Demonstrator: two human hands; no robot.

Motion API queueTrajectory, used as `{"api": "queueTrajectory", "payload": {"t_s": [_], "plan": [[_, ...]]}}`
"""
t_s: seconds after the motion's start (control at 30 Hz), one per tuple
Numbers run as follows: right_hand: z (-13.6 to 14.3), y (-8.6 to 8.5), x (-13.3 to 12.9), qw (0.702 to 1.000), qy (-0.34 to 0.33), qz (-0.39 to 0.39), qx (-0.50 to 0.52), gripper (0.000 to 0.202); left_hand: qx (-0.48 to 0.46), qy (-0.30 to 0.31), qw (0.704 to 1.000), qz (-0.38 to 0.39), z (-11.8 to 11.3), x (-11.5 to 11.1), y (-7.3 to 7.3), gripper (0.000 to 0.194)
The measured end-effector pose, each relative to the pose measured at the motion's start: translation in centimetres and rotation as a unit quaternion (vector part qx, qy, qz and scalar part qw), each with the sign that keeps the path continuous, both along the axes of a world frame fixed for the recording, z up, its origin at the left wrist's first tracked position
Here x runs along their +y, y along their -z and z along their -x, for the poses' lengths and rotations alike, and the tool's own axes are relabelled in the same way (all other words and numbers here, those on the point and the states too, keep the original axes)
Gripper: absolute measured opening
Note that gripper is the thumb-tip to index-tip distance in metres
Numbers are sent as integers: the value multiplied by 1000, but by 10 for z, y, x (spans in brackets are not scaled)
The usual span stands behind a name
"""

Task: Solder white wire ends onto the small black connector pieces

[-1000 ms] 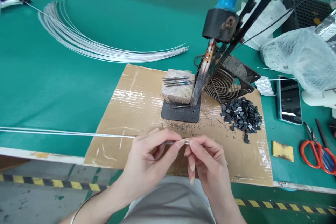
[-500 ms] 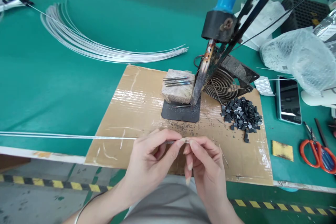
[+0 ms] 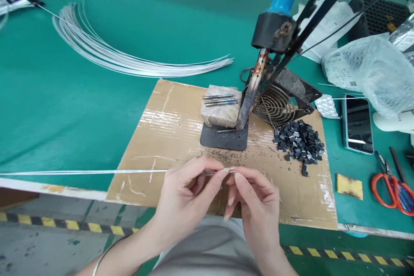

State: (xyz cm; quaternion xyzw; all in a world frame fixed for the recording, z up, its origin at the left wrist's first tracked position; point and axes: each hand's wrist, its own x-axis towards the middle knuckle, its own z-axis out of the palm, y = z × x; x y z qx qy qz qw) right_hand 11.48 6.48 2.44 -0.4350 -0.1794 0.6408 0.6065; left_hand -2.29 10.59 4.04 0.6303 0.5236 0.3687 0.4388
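Thin white wires run in from the left edge to my left hand, whose thumb and index finger pinch them near their end. Close beside it, my right hand has its thumb and index finger pressed together at the wire tip; whatever small piece lies between them is too small to make out. Both hands are over the front part of a cardboard sheet. Beyond them a soldering iron points down beside a pale block with several thin metal rods on it.
A pile of small black pieces lies right of the fan. Farther right are a phone, a yellow sponge, red-handled scissors and bubble wrap. A bundle of white wires lies at the back left.
The fingers of my right hand have shifted slightly, its lower fingers curling leftward. The wires left of my left hand now lie closer together and a little lower at the left edge.
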Motion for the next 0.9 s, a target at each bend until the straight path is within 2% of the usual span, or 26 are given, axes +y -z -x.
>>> {"api": "queueTrajectory", "payload": {"t_s": [0.3,0.6,0.73,0.9], "plan": [[1,1,-2,999,19,-10,-43,5,2,-7,1000,-1,1,-2,-1,12],[-9,0,2,999,-31,-6,-12,6,29,26,998,-45,5,-1,-1,13],[-17,-4,6,997,-72,19,15,10,42,38,996,-66,8,1,-4,14],[-20,-5,6,995,-84,45,16,10,43,45,996,-68,9,3,-5,15]]}}
